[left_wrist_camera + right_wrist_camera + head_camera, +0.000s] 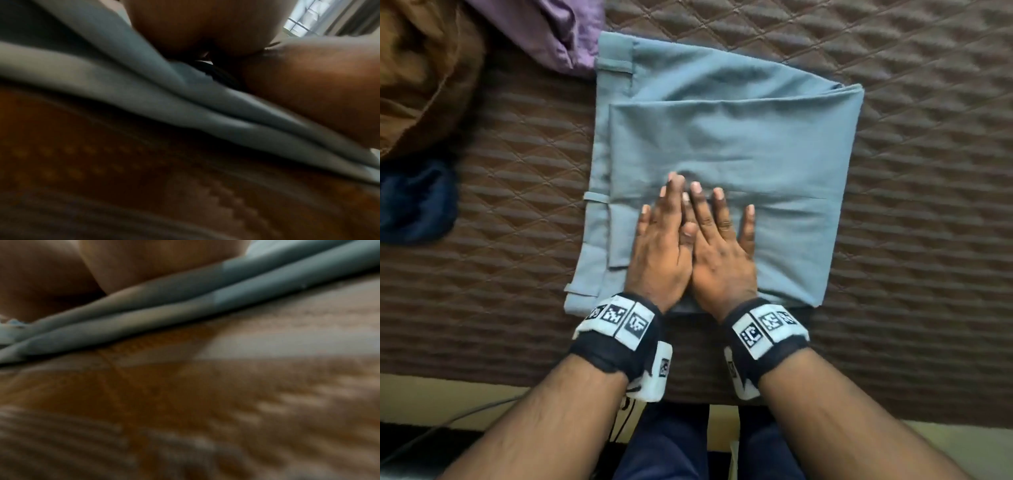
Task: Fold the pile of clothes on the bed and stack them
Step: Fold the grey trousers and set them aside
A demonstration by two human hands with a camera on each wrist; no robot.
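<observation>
No legible text, brand, number or sign was found in any view. The wristbands (pixel 619 322) carried only black-and-white square coded markers, which held no readable characters; both wrist views were too blurred.

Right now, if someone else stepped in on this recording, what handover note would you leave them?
Left hand: flat, fingers straight, pressing on the grey-blue trousers.
Right hand: likewise flat on them, beside the left, fingers overlapping slightly.
Trousers: folded into a rough rectangle on the brown quilted bedspread, waistband at the left edge.
Done: this one garment looks folded; hands seem to be smoothing it.
Left: the brown garment, purple garment and dark blue garment lie unfolded to the left. No stack shows yet.
</observation>
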